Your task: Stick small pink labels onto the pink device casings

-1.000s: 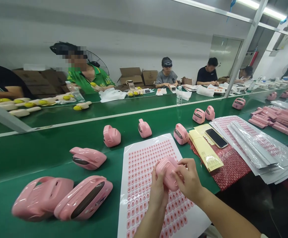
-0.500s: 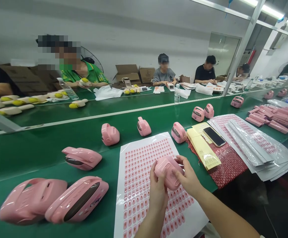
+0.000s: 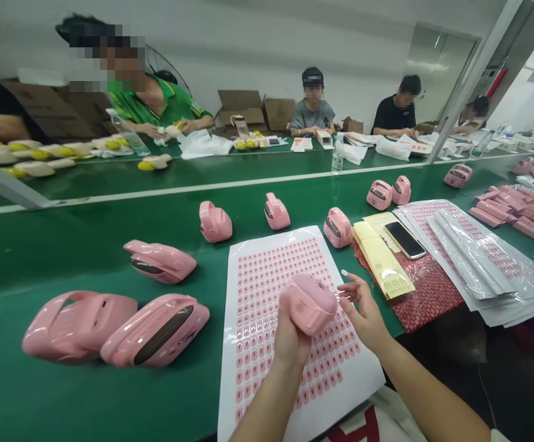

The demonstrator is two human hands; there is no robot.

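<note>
My left hand (image 3: 291,334) is wrapped round a pink plastic housing (image 3: 310,307), rounded with a flat side facing me, and holds it above a white sheet (image 3: 243,258) covered in rows of small pink stickers. Just right of the housing, my right hand (image 3: 361,307) is off it with fingers apart. A small white spot shows at one of its fingertips; what it is I cannot make out. To the left lie more pink housings with handles and dark windows, among them a large one (image 3: 170,331) beside another (image 3: 76,325).
Several pink housings line the green bench, one (image 3: 338,227) near the sheet's far corner. A phone (image 3: 405,239), yellow paper (image 3: 382,258), red bubble wrap (image 3: 426,307), more sticker sheets (image 3: 531,285) and pink parts (image 3: 510,209) lie right. Co-workers sit across.
My right hand has let go of the housing and moved slightly right. The housing has turned in my left hand to show another side. The whole view has shifted a little.
</note>
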